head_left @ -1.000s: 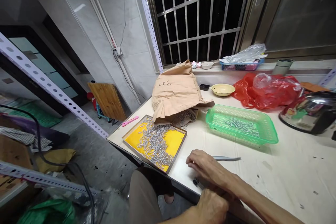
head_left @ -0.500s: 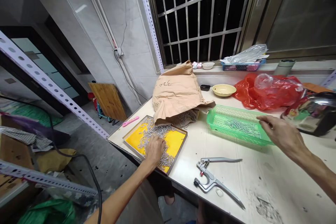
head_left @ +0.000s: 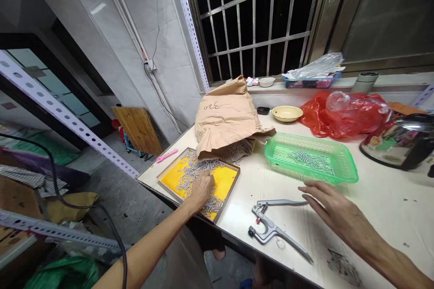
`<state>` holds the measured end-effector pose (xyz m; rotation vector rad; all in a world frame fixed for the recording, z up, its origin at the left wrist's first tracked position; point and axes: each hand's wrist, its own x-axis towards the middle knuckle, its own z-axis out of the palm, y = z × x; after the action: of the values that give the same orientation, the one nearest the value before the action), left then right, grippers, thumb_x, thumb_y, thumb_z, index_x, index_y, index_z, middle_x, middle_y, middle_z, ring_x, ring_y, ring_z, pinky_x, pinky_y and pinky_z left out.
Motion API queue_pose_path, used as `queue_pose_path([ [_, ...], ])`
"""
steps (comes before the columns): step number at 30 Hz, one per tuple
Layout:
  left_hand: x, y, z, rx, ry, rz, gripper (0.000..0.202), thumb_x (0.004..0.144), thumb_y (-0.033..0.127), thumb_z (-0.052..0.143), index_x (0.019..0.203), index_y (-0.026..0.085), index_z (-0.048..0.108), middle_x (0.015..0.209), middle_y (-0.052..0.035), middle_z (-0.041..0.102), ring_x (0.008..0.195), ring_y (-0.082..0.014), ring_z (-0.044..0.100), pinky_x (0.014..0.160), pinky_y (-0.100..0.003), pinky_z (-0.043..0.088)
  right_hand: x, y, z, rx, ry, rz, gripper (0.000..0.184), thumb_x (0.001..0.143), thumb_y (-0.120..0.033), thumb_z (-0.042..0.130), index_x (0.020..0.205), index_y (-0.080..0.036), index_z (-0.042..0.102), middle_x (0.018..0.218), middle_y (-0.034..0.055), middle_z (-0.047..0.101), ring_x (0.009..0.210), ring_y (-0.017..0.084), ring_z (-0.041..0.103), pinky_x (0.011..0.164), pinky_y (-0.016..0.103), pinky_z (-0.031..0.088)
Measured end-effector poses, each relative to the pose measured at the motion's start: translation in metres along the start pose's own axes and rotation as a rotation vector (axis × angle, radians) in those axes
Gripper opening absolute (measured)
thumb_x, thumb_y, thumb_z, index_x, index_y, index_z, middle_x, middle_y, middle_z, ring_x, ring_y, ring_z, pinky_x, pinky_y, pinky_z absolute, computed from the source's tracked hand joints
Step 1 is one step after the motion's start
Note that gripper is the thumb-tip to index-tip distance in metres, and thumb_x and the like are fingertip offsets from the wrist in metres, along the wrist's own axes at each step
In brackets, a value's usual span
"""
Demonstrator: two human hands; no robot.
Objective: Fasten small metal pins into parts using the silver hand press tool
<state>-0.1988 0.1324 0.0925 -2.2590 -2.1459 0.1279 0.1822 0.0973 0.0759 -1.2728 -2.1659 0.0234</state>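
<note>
From where I stand, one bit of writing can be made out — dark handwritten figures (head_left: 210,106), looking like 320, across the upper face of the brown paper bag (head_left: 227,119). The order of the digits I can't swear to. The shiny kettle (head_left: 403,137) bears a small round coloured sticker (head_left: 375,144) — any lettering there is too small to read.

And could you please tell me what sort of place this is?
Probably a small workshop, perhaps in a home: the worktable holds a plier-like tool, a tray of small metal pieces and a kettle.
</note>
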Motion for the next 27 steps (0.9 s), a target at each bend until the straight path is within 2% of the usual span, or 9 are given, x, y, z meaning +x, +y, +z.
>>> queue_pose_path([
  [4,-0.002,-0.007,0.001,-0.021,-0.011,0.002,0.027,0.089,0.015,0.039,0.082,0.014,0.064,0.089,-0.0107,0.060,0.092,-0.0204,0.055,0.075,-0.029,0.040,-0.021,-0.027,0.002,0.129,-0.152,0.017,0.029,0.095,-0.036,0.036,0.108,-0.026,0.061,0.112,0.0073,0.059,0.101,0.020,0.057,0.087,0.037,0.048],
  [9,-0.006,-0.009,-0.002,-0.049,-0.016,-0.003,0.024,0.087,0.016,0.041,0.081,0.014,0.064,0.088,-0.0103,0.060,0.089,-0.0201,0.055,0.075,-0.029,0.040,-0.046,-0.055,0.012,0.215,-0.333,0.042,0.030,0.095,-0.033,0.034,0.099,-0.028,0.063,0.099,0.0067,0.062,0.084,0.019,0.061,0.073,0.033,0.051],
  [14,-0.003,-0.005,-0.007,-0.098,0.001,-0.029,0.020,0.082,0.011,0.045,0.079,0.012,0.064,0.086,-0.0111,0.062,0.088,-0.0204,0.056,0.074,-0.029,0.040,-0.054,-0.067,0.019,0.192,-0.370,0.032,0.025,0.092,-0.031,0.038,0.092,-0.027,0.063,0.086,0.0052,0.060,0.073,0.018,0.059,0.067,0.031,0.049],
  [20,-0.009,-0.008,-0.025,-0.224,0.055,-0.021,0.019,0.084,0.017,0.048,0.082,0.015,0.067,0.086,-0.0047,0.067,0.081,-0.0146,0.060,0.073,-0.024,0.041,-0.059,-0.063,0.021,0.133,-0.330,0.051,0.023,0.091,-0.028,0.040,0.100,-0.027,0.061,0.085,0.0047,0.057,0.073,0.018,0.058,0.064,0.030,0.047],
  [23,-0.022,0.004,-0.028,-0.349,0.063,0.043,0.018,0.084,0.020,0.051,0.083,0.016,0.068,0.086,-0.0034,0.068,0.081,-0.0143,0.061,0.074,-0.024,0.042,-0.060,-0.063,0.022,0.102,-0.391,0.074,0.023,0.090,-0.025,0.040,0.099,-0.026,0.061,0.085,0.0048,0.056,0.074,0.019,0.057,0.065,0.031,0.047],
  [27,-0.045,0.041,-0.015,-0.472,0.043,0.196,0.017,0.084,0.021,0.053,0.083,0.018,0.070,0.083,-0.0035,0.066,0.080,-0.0153,0.060,0.074,-0.025,0.042,-0.057,-0.065,0.020,0.073,-0.489,0.109,0.023,0.091,-0.021,0.039,0.100,-0.023,0.060,0.089,0.0058,0.055,0.080,0.020,0.057,0.070,0.033,0.047],
])
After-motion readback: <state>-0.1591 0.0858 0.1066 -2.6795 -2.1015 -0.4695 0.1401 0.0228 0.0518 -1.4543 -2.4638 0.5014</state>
